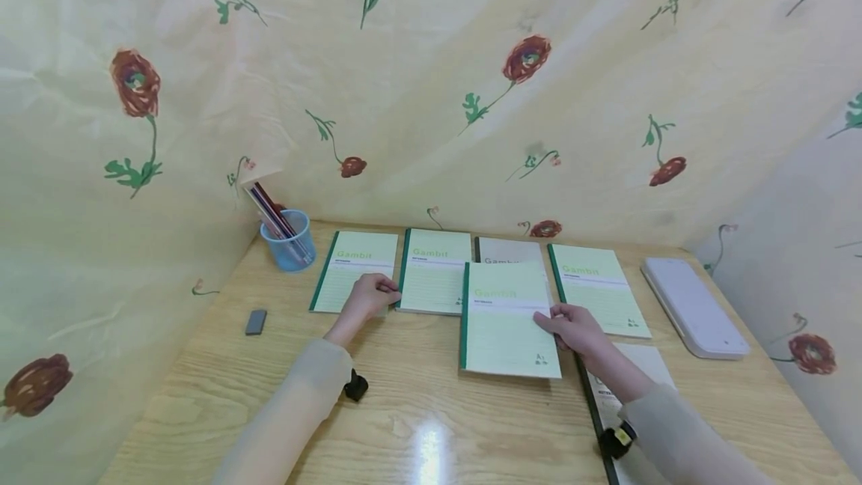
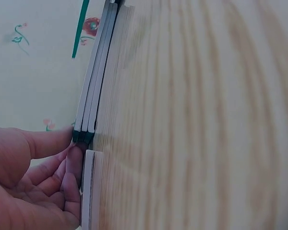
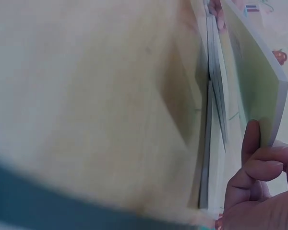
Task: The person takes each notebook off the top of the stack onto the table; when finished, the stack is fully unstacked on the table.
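My right hand [image 1: 572, 328] holds a pale green notebook [image 1: 508, 335] by its right edge, thumb on the cover. In the right wrist view that notebook [image 3: 261, 81] is raised and tilted above the table, with fingers [image 3: 251, 139] under it. My left hand [image 1: 373, 296] is at the lower left corner of a green notebook stack [image 1: 434, 275]. Seen from the left wrist, the thumb and curled index finger pinch the green-spined corner of the stacked notebooks [image 2: 89, 96]. To its left lies another green notebook [image 1: 364, 245]. A grey notebook [image 1: 512, 249] is partly hidden behind the raised one.
Another green notebook [image 1: 592, 283] lies at the right of the row, beside a white flat case [image 1: 694, 309]. Under my right forearm is a grey notebook [image 1: 646, 361]. A blue pen cup [image 1: 289, 249] and a grey eraser-like block [image 1: 256, 322] are at the left. Flowered cloth [image 1: 417, 96] hangs behind.
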{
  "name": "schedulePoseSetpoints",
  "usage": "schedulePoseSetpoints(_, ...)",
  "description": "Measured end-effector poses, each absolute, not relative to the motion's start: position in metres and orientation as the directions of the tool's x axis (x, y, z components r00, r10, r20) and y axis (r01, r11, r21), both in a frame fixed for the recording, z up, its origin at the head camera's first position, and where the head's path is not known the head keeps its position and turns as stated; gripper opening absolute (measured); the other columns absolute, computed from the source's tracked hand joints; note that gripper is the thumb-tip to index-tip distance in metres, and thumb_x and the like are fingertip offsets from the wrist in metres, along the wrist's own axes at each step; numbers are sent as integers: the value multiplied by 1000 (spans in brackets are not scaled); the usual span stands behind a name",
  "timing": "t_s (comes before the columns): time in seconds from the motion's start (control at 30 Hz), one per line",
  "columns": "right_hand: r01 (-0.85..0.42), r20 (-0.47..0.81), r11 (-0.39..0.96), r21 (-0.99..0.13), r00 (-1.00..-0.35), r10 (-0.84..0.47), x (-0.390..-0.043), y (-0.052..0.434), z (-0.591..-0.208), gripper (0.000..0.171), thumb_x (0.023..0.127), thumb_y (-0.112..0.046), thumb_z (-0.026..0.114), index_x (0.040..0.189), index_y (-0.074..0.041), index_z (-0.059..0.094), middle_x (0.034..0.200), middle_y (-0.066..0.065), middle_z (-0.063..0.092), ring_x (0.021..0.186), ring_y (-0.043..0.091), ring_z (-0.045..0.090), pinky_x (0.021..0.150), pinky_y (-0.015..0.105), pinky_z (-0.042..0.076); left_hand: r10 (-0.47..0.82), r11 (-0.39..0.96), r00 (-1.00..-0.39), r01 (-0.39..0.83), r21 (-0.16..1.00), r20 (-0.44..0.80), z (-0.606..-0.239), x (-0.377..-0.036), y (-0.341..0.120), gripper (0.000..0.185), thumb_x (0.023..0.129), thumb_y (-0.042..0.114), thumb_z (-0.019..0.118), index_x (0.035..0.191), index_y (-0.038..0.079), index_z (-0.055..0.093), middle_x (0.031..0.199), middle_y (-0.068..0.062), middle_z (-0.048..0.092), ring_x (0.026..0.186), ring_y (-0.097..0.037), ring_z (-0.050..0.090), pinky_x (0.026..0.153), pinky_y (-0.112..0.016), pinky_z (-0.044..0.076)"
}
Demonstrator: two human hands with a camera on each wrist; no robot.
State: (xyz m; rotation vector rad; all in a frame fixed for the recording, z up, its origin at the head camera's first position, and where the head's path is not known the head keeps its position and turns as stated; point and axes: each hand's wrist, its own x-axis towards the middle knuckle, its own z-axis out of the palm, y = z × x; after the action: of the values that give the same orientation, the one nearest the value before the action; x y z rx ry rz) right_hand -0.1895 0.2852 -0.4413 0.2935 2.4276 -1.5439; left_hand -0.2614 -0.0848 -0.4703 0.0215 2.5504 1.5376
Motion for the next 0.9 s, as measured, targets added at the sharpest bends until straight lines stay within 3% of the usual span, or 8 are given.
schedulePoseSetpoints(0.43, 404, -395, 426, -809, -912, 113, -121, 299, -452, 28, 94, -28, 71, 93, -5, 54, 58, -4, 43, 51, 13, 39, 49, 26, 33, 98, 463, -988, -64, 884, -122, -472, -263, -84, 13, 91, 7, 72, 100, -1, 70, 93, -10, 67, 87, -23, 62, 80, -37, 51)
schedulePoseSetpoints(0.9, 445, -429, 416, -793, -893, 138, -90, 296, -460, 31, 92, -29, 72, 93, -4, 54, 55, -4, 41, 48, 12, 36, 47, 26, 32, 102, 463, -986, -68, 884, -129, -471, -262, -85, 13, 92, 8, 72, 100, -1, 69, 93, -10, 67, 86, -23, 62, 80, -37, 51)
